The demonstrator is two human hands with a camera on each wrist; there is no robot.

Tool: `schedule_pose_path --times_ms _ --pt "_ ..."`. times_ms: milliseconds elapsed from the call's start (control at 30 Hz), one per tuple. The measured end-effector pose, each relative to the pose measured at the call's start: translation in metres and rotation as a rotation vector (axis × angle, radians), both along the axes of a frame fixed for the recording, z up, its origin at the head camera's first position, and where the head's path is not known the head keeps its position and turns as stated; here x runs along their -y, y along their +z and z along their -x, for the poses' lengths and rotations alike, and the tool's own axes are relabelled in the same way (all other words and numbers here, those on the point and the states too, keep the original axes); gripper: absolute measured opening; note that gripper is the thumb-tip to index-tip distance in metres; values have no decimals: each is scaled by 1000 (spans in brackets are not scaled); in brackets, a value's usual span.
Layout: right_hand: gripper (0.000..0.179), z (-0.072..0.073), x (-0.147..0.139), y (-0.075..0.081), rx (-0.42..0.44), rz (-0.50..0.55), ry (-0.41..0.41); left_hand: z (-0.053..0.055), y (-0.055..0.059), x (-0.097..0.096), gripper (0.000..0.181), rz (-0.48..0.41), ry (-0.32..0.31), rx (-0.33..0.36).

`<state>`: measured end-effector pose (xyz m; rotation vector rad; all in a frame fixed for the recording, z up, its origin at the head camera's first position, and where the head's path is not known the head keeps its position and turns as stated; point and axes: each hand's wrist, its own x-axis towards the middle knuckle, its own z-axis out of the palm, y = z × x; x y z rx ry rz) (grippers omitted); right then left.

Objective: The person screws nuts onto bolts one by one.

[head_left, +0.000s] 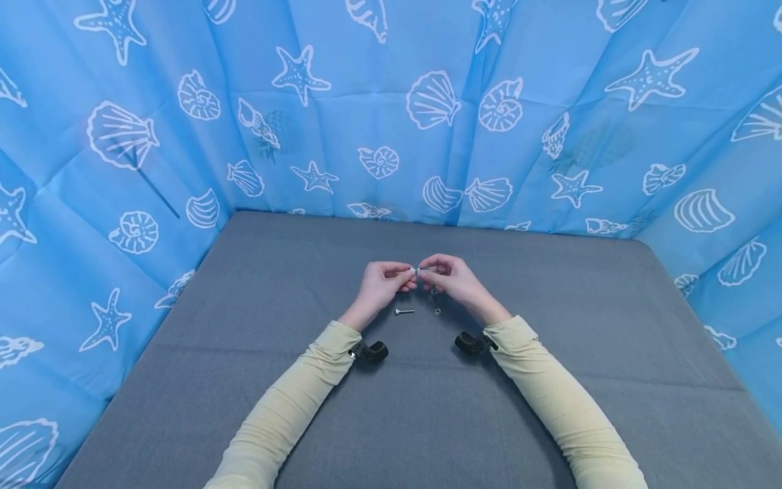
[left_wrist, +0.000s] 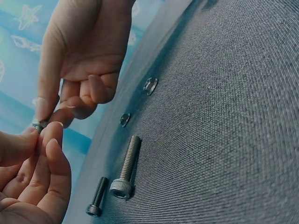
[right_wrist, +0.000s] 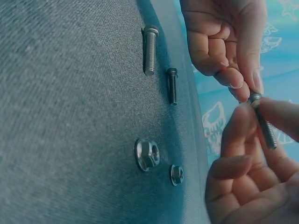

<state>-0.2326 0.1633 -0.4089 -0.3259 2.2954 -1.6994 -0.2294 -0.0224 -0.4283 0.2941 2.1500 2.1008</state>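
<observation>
Both hands meet over the far middle of the table, fingertip to fingertip on a metal bolt [right_wrist: 268, 133]. My left hand [head_left: 380, 286] pinches the bolt's head end between thumb and fingers. My right hand [head_left: 457, 280] pinches it just below the head with thumb and forefinger, and the threaded shank slants back toward the right palm. Fingertips partly cover the head end, so I cannot tell whether a nut sits there. On the table below lie a larger socket-head bolt [left_wrist: 125, 168], a smaller dark bolt [left_wrist: 97, 198], a larger flange nut [right_wrist: 148, 155] and a smaller flange nut [right_wrist: 177, 175].
Grey cloth covers the table [head_left: 391, 421]. A blue curtain [head_left: 379, 102] with white shells and starfish stands along the back and sides. Each wrist carries a black camera mount, the left one [head_left: 369, 352] and the right one [head_left: 472, 343] facing inward.
</observation>
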Motion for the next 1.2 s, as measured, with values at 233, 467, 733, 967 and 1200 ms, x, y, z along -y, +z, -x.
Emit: schedule_pose_path --times_ms 233,467,733,967,1200 --pt "32 -8 5 19 87 3 8 0 -1 0 26 1 13 9" --pt "34 4 0 -4 48 -31 13 0 -2 0 25 6 33 -4" --pt "28 3 0 -6 -4 7 -2 0 -3 0 22 0 34 14" --pt "28 2 1 -4 26 7 -39 0 -2 -2 22 -11 33 7" --pt "26 3 0 -5 -1 10 -18 2 -1 -3 24 -13 28 4"
